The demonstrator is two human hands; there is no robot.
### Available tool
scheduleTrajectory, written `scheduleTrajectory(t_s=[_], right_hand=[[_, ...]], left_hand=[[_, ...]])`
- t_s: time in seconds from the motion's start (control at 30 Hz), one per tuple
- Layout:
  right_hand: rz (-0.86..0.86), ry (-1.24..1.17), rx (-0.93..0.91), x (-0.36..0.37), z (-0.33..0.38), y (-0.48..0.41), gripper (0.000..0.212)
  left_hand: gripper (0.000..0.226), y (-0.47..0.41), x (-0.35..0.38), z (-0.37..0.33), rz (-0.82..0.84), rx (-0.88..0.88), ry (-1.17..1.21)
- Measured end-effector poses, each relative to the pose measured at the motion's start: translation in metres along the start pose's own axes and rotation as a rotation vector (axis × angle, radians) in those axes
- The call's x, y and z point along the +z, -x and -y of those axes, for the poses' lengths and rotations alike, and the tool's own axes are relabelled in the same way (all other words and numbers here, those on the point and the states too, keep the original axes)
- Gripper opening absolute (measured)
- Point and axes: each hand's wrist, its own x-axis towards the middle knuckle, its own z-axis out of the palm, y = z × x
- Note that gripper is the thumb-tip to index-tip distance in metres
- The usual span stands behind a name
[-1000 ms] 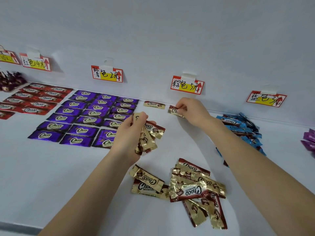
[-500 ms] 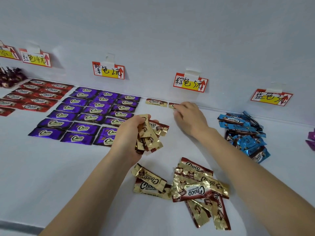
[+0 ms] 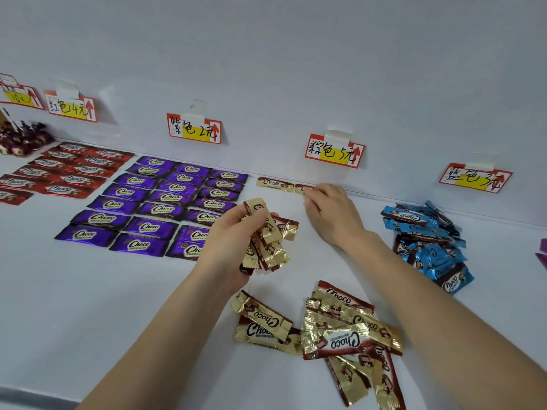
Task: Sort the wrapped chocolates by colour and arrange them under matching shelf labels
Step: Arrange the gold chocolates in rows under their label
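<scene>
My left hand (image 3: 236, 241) grips a fan of several gold wrapped chocolates (image 3: 268, 241) above the white shelf. My right hand (image 3: 328, 214) reaches to the back wall, and its fingertips rest on a gold chocolate (image 3: 300, 188) lying under the brown label (image 3: 334, 150). That piece sits just right of another gold chocolate (image 3: 273, 183), and my fingers hide most of it. A loose heap of gold chocolates (image 3: 340, 329) lies near the front, between my forearms.
Purple chocolates (image 3: 159, 202) lie in rows under the purple label (image 3: 194, 130), and red ones (image 3: 65, 173) under the red label (image 3: 71, 106). A blue pile (image 3: 429, 241) sits below the blue label (image 3: 475, 177). Dark wrapped sweets (image 3: 20, 139) are at far left.
My right hand has laid the gold chocolate it pinched down at the back wall beside the first one, and its fingers have relaxed onto it. The left hand's bunch has stayed put.
</scene>
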Motion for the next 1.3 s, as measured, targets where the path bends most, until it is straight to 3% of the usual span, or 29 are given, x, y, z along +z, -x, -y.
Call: scheduleTrajectory(t_s=[0.17, 0.27, 0.43, 0.53, 0.77, 1.0, 1.3], right_hand=[[-0.091, -0.134, 0.009, -0.007, 0.005, 0.005, 0.035], [-0.148, -0.398, 0.049, -0.028, 0.013, 0.017, 0.024], [-0.005, -0.836, 0.097, -0.079, 0.044, 0.054, 0.007], [0.062, -0.829, 0.068, -0.092, 0.059, 0.075, 0.005], [0.021, -0.836, 0.105, -0.097, 0.056, 0.099, 0.011], [-0.081, -0.426, -0.154, -0.096, 0.048, 0.114, 0.033], [-0.089, -0.473, 0.112, -0.075, -0.012, 0.076, 0.029]], left_hand=[[0.011, -0.001, -0.001, 0.001, 0.012, 0.023, 0.052], [0.008, 0.0, 0.0, 0.0, 0.029, 0.027, 0.062], [0.009, 0.008, 0.006, -0.004, 0.09, 0.057, 0.031], [0.011, 0.02, 0.013, -0.004, 0.137, 0.093, 0.003], [0.014, 0.048, 0.014, 0.007, 0.135, 0.145, -0.027], [0.011, 0.054, 0.016, 0.009, 0.14, 0.1, -0.034], [0.014, 0.031, 0.022, 0.01, 0.077, 0.054, 0.058]])
